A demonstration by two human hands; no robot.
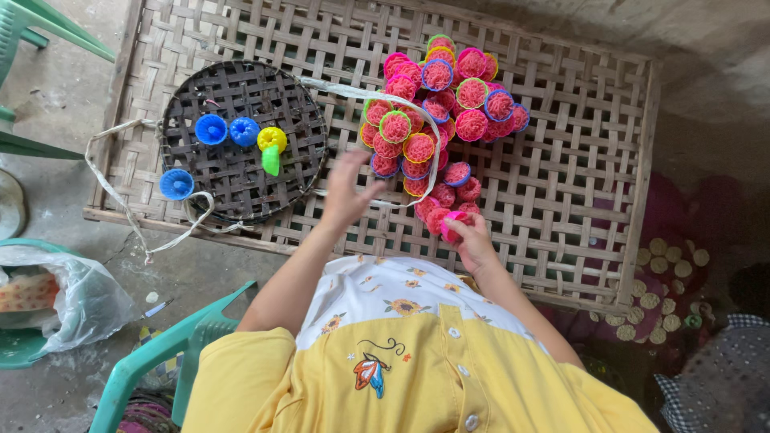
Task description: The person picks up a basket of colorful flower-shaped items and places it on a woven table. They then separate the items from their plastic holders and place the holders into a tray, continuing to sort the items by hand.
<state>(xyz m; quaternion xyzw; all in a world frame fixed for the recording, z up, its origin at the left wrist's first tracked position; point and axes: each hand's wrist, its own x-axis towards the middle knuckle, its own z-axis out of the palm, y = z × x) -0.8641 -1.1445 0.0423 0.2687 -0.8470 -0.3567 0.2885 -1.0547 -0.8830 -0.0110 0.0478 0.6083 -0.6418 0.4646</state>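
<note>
Head view: the left hand (pixel 346 192) is open, fingers spread and slightly blurred, hovering just left of a pile of pink netted cups (pixel 437 120) with coloured rims that lies at the upper middle of the frame. The right hand (pixel 473 244) is closed around one pink cup (pixel 451 224), pinching it at the lower end of the pile. Everything rests on a large woven bamboo tray (pixel 561 200) that fills most of the upper frame. On its left part lies a dark round woven basket lid (pixel 241 180); on it sit two blue cups (pixel 227 130) side by side and, just to their right, a yellow cup (pixel 272 139) with a green piece below it. Another blue cup (pixel 176 184) sits at the lid's left rim. A pale strap (pixel 128 212) loops across the tray. At lower left, a plastic bag (pixel 76 301) rests beside a green chair (pixel 160 357).
</note>
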